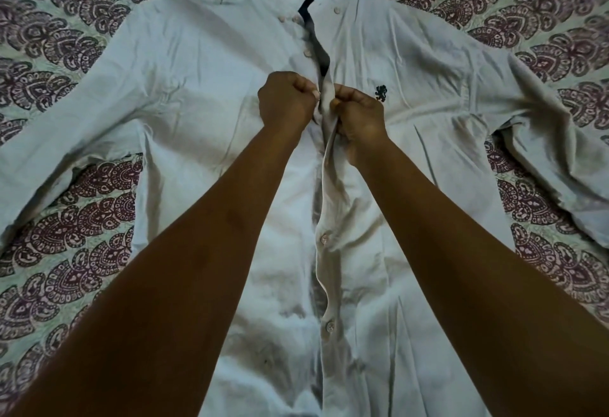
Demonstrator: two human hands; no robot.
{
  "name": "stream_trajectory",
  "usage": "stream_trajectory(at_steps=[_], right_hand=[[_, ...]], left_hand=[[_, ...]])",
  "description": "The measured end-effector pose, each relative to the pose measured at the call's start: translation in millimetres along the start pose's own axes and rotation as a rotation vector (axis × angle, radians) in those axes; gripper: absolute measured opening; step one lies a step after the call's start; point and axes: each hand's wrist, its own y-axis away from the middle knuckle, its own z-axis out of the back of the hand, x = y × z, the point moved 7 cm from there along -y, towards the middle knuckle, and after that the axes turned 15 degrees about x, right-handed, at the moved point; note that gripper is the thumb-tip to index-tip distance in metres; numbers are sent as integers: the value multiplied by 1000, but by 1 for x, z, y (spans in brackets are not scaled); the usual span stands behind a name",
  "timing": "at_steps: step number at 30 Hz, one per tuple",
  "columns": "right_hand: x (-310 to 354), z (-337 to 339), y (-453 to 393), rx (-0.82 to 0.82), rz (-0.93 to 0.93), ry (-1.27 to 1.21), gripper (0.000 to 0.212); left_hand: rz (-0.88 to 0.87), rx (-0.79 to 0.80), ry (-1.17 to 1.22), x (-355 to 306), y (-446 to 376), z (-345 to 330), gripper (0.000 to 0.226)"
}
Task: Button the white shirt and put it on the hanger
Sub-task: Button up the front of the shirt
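Bedspread (82,225): wide cloth with a repeating maroon paisley print on a pale ground, lightly crumpled; it lies under everything.
White shirt (204,64): soft, creased woven cotton, spread face up on the bedspread, sleeves out to both sides, collar at the far end; no hanger is in view.
Placket (324,271): long stitched strip down the middle; closed nearer the hem, gaping open toward the collar, where a dark lining shows.
Left hand (285,103): curled, thumb and fingertips pinching the button-side edge at chest height.
Right hand (361,116): curled, fingers pinching the buttonhole edge, lifted into a small ridge; the two hands nearly touch.
Step in hand: likely fastening the chest button; the button itself is hidden between the fingers.
Doing it well: keep both edges taut and level, tip the button on edge, push it through the slit, then smooth the strip flat.
Logo (380,92): small dark embroidered figure just beside the right hand.
Fastened buttons (325,238): small, round, pale, glossy.
Open buttons (307,53): same kind, lying free above the hands.
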Motion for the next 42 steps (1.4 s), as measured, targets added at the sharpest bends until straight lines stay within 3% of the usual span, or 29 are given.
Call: stream_trajectory(at_steps=[12,21,29,35,41,42], right_hand=[[-6,1,2,67,-64,-46,22],[-10,1,-9,9,1,-49,18],[-13,6,-13,-108,47,288,21],[-12,4,-12,-177,45,387,12],[-11,-4,4,-299,148,486,5],[-11,-3,6,-306,155,487,3]], left_hand=[[31,25,30,3,0,-1,25],[143,81,273,11,6,-9,20],[129,150,250,12,3,-7,15],[120,34,76,9,0,-4,11],[178,52,49,4,-1,-8,5],[202,48,71,7,-2,-9,13]])
